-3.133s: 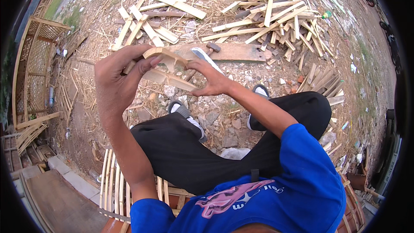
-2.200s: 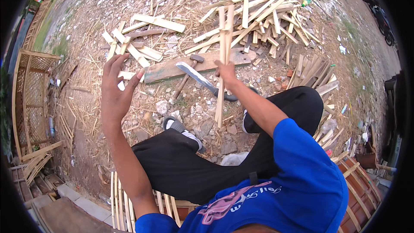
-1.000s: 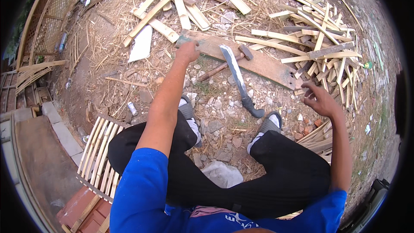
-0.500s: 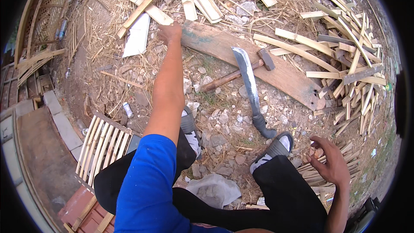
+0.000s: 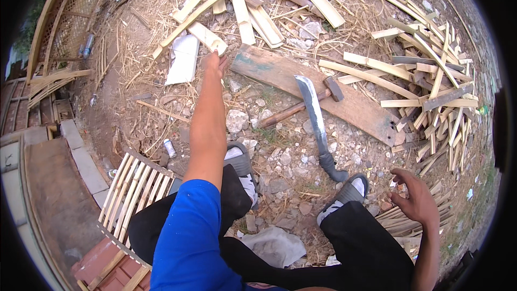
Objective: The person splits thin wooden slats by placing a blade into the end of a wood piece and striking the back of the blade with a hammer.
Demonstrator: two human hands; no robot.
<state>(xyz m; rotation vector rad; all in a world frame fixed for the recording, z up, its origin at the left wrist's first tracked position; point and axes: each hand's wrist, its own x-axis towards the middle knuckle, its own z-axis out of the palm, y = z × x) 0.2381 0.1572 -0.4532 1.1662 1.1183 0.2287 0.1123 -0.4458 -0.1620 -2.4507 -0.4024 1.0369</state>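
Note:
My left hand [image 5: 214,62] reaches far forward, fingers stretched out, its fingertips at the near end of a pale split bamboo piece [image 5: 207,36]. Whether they touch it is hard to tell. To the right of that hand, a worn wooden plank [image 5: 280,70] lies slantwise on the ground. Across the plank rest a hammer [image 5: 301,109] with a wooden handle and the blade of a machete [image 5: 311,102], whose dark wrapped grip points toward my right foot. My right hand [image 5: 416,198] hangs at the lower right, fingers curved and apart, with nothing in it.
More split bamboo [image 5: 253,19] lies at the far side, beside a white slab [image 5: 183,59]. A tangled heap of bamboo strips [image 5: 441,91] is on the right. A slatted bamboo frame [image 5: 132,191] stands left of my legs. Rubble and a pale plastic bag [image 5: 273,245] lie near my feet.
My left hand has drawn slightly back from the plank's left end, and its fingers now point at the bamboo end. My right hand stays low at the right. The view has shifted slightly.

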